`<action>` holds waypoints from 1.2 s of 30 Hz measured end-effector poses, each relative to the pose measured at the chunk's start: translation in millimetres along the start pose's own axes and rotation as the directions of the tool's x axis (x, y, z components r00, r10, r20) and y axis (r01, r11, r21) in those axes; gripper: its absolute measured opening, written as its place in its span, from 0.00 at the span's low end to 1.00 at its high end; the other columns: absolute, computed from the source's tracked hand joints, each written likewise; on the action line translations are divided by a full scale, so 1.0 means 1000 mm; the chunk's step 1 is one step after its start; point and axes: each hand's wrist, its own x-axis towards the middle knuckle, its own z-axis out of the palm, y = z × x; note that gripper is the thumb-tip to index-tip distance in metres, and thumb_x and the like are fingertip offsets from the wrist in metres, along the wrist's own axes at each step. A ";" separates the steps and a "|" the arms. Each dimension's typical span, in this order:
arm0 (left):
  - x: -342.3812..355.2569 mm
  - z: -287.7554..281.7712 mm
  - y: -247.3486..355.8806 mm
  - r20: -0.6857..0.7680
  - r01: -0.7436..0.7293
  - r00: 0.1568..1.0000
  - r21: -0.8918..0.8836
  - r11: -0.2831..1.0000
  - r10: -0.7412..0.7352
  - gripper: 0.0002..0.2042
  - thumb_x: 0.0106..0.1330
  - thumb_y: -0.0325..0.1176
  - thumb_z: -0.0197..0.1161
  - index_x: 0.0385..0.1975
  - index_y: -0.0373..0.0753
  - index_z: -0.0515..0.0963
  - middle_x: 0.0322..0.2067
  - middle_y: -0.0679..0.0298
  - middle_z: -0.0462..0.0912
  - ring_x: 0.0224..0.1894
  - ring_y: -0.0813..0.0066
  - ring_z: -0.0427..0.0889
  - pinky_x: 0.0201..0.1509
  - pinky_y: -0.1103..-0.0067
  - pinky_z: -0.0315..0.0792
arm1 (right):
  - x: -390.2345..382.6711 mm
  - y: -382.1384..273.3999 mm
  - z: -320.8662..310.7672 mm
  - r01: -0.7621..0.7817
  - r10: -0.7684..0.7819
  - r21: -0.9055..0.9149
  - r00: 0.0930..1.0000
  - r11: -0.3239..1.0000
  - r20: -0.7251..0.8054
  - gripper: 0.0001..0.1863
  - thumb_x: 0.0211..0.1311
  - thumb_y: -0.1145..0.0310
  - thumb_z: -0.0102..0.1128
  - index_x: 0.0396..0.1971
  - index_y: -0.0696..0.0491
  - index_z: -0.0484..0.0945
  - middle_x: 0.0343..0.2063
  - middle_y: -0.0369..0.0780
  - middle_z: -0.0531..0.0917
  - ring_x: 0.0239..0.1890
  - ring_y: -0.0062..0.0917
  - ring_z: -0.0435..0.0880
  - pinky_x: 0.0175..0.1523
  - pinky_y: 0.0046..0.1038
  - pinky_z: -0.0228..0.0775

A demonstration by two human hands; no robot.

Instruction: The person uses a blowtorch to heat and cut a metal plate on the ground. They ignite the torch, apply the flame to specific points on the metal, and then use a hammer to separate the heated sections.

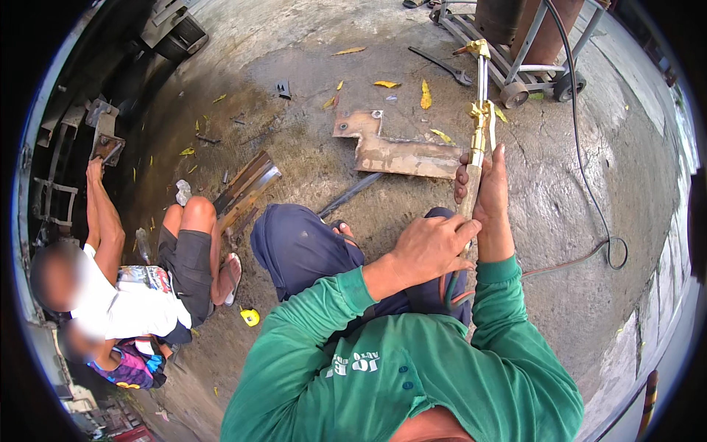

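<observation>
A brass and silver cutting torch (479,132) points away from me, its head tilted up toward the far side. My right hand (492,193) is wrapped round its pale handle from the right, fingertips showing on the left side. Across from it, my left hand (434,247) closes its thumb and fingers on the rear end of the same handle. Green and red hoses (451,291) hang from that end, between my knees. Just beyond my knees, a notched, rusty steel plate (405,156) lies on the concrete, beside the torch handle.
Gas cylinders stand on a wheeled cart (515,70) at the far right; a hose (582,162) trails from there. An adjustable wrench (442,65) lies near it. On the left, a person (140,302) sits by steel pieces (250,188), with another behind. A yellow tape measure (250,317) lies between us.
</observation>
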 end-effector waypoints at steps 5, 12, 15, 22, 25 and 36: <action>-0.006 0.012 -0.003 0.055 0.107 0.993 -0.011 0.994 -0.106 0.23 0.60 0.52 0.72 0.41 0.39 0.77 0.29 0.60 0.81 0.32 0.58 0.86 0.33 0.67 0.82 | 0.005 -0.003 -0.005 -0.012 0.011 -0.045 1.000 0.999 -0.018 0.41 0.72 0.26 0.31 0.39 0.52 0.74 0.19 0.34 0.73 0.15 0.20 0.70 0.20 0.24 0.62; -0.004 0.004 -0.011 -0.009 -0.051 0.999 -0.161 0.986 0.050 0.20 0.61 0.41 0.73 0.50 0.41 0.78 0.32 0.62 0.80 0.34 0.56 0.85 0.35 0.66 0.80 | 0.008 -0.003 -0.007 -0.005 0.004 -0.036 1.000 0.999 -0.012 0.41 0.72 0.25 0.33 0.41 0.53 0.73 0.19 0.34 0.73 0.16 0.20 0.70 0.22 0.24 0.62; -0.006 0.012 -0.016 -0.025 -0.036 0.999 -0.129 0.991 0.033 0.23 0.60 0.41 0.75 0.52 0.40 0.77 0.32 0.60 0.80 0.32 0.58 0.84 0.35 0.68 0.80 | 0.007 0.001 -0.003 -0.012 0.012 -0.025 1.000 1.000 -0.021 0.41 0.72 0.25 0.33 0.42 0.54 0.73 0.20 0.35 0.74 0.16 0.21 0.70 0.22 0.24 0.63; 0.001 -0.058 -0.069 0.013 0.308 0.800 -0.867 0.391 -0.600 0.17 0.70 0.34 0.69 0.52 0.34 0.74 0.33 0.66 0.80 0.29 0.83 0.76 0.35 0.82 0.76 | -0.002 -0.011 -0.008 0.010 -0.011 -0.044 1.000 0.999 -0.023 0.43 0.71 0.25 0.33 0.43 0.56 0.73 0.19 0.35 0.73 0.15 0.20 0.70 0.21 0.23 0.64; -0.013 -0.021 -0.098 0.213 0.309 0.772 -0.949 0.061 -0.599 0.10 0.78 0.34 0.59 0.50 0.35 0.76 0.35 0.64 0.80 0.31 0.82 0.78 0.37 0.82 0.76 | -0.004 -0.012 -0.003 0.003 -0.004 -0.039 1.000 0.999 -0.029 0.43 0.71 0.25 0.32 0.42 0.56 0.73 0.19 0.34 0.73 0.15 0.20 0.69 0.20 0.23 0.63; -0.020 0.061 -0.020 0.090 0.277 0.957 -0.570 0.774 -0.276 0.28 0.78 0.56 0.50 0.29 0.32 0.70 0.26 0.48 0.74 0.32 0.41 0.77 0.38 0.58 0.69 | -0.008 -0.017 -0.028 -0.041 0.027 0.149 0.995 0.988 0.094 0.46 0.67 0.20 0.27 0.38 0.53 0.74 0.18 0.35 0.72 0.13 0.22 0.68 0.18 0.25 0.60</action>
